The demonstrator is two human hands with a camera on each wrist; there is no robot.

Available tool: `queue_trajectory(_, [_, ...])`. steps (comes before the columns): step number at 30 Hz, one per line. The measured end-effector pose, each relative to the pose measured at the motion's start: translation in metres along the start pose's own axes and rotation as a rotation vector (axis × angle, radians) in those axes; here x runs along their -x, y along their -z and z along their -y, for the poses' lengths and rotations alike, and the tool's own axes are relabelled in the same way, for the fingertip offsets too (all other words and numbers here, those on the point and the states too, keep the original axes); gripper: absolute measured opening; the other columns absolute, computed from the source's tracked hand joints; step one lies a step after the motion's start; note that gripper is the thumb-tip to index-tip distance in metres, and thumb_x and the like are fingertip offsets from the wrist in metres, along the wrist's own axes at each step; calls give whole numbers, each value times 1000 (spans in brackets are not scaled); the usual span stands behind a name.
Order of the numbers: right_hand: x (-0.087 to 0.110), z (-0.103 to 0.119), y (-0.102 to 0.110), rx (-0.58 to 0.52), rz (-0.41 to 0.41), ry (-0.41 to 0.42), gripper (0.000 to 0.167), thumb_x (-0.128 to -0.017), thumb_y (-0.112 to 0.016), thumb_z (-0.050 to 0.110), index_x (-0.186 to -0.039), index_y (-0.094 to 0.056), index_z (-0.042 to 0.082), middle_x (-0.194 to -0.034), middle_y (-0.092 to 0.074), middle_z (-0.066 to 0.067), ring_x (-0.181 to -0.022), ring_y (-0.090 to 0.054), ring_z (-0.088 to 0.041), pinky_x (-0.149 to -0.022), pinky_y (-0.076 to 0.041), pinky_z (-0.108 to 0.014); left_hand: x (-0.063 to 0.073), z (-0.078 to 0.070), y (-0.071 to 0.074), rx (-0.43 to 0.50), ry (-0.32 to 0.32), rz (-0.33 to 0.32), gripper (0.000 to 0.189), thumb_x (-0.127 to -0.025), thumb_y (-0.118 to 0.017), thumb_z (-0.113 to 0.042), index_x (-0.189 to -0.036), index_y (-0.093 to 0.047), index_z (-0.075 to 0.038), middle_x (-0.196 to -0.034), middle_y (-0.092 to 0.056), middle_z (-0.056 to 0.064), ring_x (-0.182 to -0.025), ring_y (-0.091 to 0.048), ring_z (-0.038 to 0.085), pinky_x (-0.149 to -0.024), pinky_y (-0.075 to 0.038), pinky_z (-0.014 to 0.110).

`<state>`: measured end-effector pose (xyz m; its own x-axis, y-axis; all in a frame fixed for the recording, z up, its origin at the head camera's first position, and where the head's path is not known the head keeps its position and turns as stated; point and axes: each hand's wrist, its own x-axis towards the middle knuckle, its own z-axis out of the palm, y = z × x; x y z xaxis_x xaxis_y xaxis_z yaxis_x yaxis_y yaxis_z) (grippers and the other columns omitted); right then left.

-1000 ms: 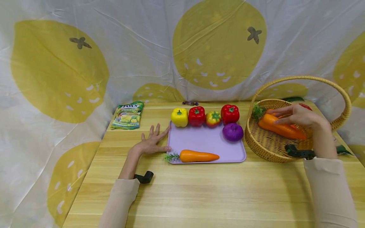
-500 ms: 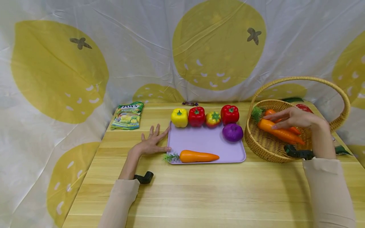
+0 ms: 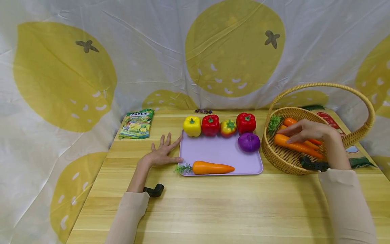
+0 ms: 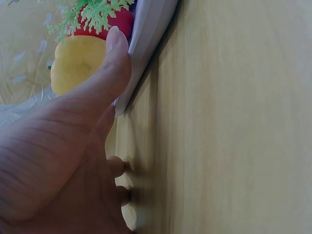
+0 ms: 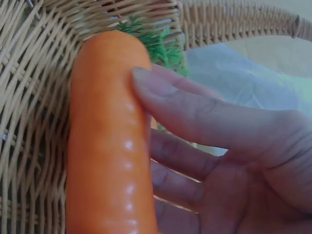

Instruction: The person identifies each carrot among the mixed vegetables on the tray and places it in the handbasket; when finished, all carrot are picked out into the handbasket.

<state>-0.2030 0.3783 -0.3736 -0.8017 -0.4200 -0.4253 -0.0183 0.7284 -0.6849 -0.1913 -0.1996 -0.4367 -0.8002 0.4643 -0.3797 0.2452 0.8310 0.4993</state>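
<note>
My right hand (image 3: 313, 131) reaches into the wicker basket (image 3: 281, 166) and pinches an orange carrot (image 5: 109, 146); in the right wrist view the thumb lies on its side with the fingers beyond. More carrots (image 3: 289, 121) lie behind it in the basket, partly hidden by the hand. The left hand (image 3: 161, 154) rests with spread fingers at the left edge of the lilac tray (image 3: 210, 150), its thumb and a finger touching the rim. A carrot (image 3: 211, 167) with a green top lies along the tray's front edge. In the left wrist view, the thumb (image 4: 114, 63) overlaps the tray's side.
A yellow pepper (image 3: 192, 126), red peppers (image 3: 210, 125), a red-yellow vegetable (image 3: 228, 127) and a purple onion (image 3: 248, 142) sit on the tray. Left stands a green candy bag (image 3: 137, 123); a wrapped candy (image 3: 203, 111) lies behind. The basket's handle (image 3: 323, 84) arches over it; a packet (image 3: 350, 149) lies beyond.
The right hand has shifted slightly left and toward the front with the carrot, uncovering more carrots behind it. The left hand and tray have stayed put.
</note>
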Motion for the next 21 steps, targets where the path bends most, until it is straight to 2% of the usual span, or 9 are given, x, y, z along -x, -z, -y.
queue_trajectory(4, [-7,0,-2,-17,21,-48,57,-93,-78,21,-144,-60,4,-142,-63,-25,-89,-62,1,-74,-57,-25,0,0,0,5,-1,-2,95,-97,-65,-58,-168,-8,-29,-171,21,22,-156,25,49,-113,16,83])
queue_trajectory(6, [-9,-2,-2,-24,24,-56,57,-92,-78,21,-144,-61,4,-140,-64,-25,-87,-62,0,-72,-56,-25,0,0,0,3,2,2,95,-97,-64,-59,-168,-7,-30,-171,22,22,-156,25,48,-113,16,82])
queue_trajectory(8, [-9,-6,-2,-32,28,-45,56,-92,-78,21,-143,-61,4,-140,-64,-26,-89,-63,0,-74,-57,-26,-1,0,-1,-1,5,7,95,-97,-63,-60,-168,-6,-31,-171,23,20,-156,26,47,-114,16,82])
queue_trajectory(12, [-8,-15,-1,-26,19,20,54,-94,-77,19,-142,-61,2,-141,-62,-27,-106,-66,3,-84,-60,-25,-2,0,-1,-4,4,11,95,-97,-63,-61,-167,-5,-33,-171,23,20,-156,27,46,-114,16,82])
queue_trajectory(17, [-8,-21,-2,10,-50,108,49,-91,-79,15,-136,-66,1,-135,-67,-24,-106,-65,5,-85,-57,-18,-2,-1,-1,-1,3,10,96,-96,-63,-61,-168,-6,-32,-171,23,21,-156,26,46,-114,16,82])
queue_trajectory(21, [-10,-22,-2,-3,-72,109,49,-90,-81,16,-134,-68,2,-133,-69,-22,-107,-64,8,-86,-56,-16,-1,0,-1,-4,3,7,96,-97,-63,-60,-168,-6,-30,-171,23,21,-156,26,47,-113,16,82])
